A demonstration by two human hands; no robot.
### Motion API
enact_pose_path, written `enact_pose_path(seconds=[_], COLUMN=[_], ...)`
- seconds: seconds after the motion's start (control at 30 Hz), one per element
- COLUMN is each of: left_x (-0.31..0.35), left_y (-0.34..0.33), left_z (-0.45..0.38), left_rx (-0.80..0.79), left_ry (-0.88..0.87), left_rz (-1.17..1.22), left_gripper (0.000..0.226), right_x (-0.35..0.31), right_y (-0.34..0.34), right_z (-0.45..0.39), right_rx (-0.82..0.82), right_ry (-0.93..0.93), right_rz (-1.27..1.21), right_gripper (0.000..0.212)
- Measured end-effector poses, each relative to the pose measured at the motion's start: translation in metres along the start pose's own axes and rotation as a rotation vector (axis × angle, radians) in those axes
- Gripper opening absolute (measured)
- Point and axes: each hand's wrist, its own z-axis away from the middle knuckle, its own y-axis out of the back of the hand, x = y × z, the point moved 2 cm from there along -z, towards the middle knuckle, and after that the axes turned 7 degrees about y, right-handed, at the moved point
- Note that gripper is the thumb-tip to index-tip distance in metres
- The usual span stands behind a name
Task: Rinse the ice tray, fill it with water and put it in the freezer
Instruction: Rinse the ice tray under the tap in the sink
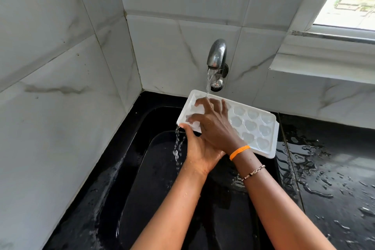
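Left hand (pixel 195 149) gripped ice tray (pixel 253 128) by near-left corner, from under; right hand (pixel 213 122) lay spread flat on cells, holding nothing, rubbing w/ fingers. Tray was above black sink (pixel 142 178), tilted, runoff off left corner. Prob rinse step: sweep every cell, keep tilt so it drains. Wet counter (pixel 334 178) right was open; wall close left. Tap (pixel 217 55) ran onto far end, little headroom.

White ice tray (pixel 251 128) — black sink (pixel 154 178) — grey-veined white tiles (pixel 60 67).
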Motion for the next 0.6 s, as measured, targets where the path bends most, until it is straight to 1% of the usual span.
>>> enact_pose_path(seconds=[0.07, 0.13, 0.17, 0.23, 0.3, 0.4, 0.47, 0.5, 0.53, 0.6], left_x=[-0.001, 0.001, 0.003, 0.006, 0.009, 0.011, 0.011, 0.012, 0.014, 0.018], left_y=[-0.001, -0.001, 0.0, 0.001, 0.002, 0.002, 0.005, 0.007, 0.008, 0.008], left_z=[0.001, 0.0, -0.001, -0.002, -0.003, -0.004, -0.005, -0.005, -0.005, -0.005], left_rx=[-0.023, -0.021, -0.01, 0.024, 0.025, 0.016, 0.012, 0.024, 0.033, 0.047], left_ry=[0.006, -0.005, -0.022, -0.067, -0.109, -0.129, -0.139, -0.156, -0.174, -0.212], left_rz=[0.032, 0.042, 0.033, 0.002, -0.024, -0.038, -0.032, -0.028, -0.022, -0.025], left_gripper=[0.096, 0.093, 0.093, 0.093, 0.092, 0.09, 0.091, 0.091, 0.091, 0.09], right_x=[0.002, 0.005, 0.006, 0.008, 0.009, 0.009, 0.005, 0.004, 0.003, 0.004], right_y=[0.006, 0.009, 0.009, 0.006, 0.002, -0.006, -0.009, -0.009, -0.006, -0.003], right_z=[0.003, 0.009, 0.012, 0.017, 0.021, 0.018, 0.017, 0.017, 0.017, 0.021], right_rx=[0.083, 0.227, 0.267, 0.254, 0.216, 0.162, 0.158, 0.174, 0.215, 0.33], right_ry=[-0.042, -0.09, -0.107, -0.115, -0.115, -0.099, -0.071, -0.079, -0.11, -0.195], right_rz=[-0.067, -0.115, -0.125, -0.115, -0.06, 0.023, 0.017, -0.026, -0.09, -0.19], right_gripper=[0.041, 0.046, 0.048, 0.044, 0.037, 0.017, 0.014, 0.022, 0.034, 0.054])
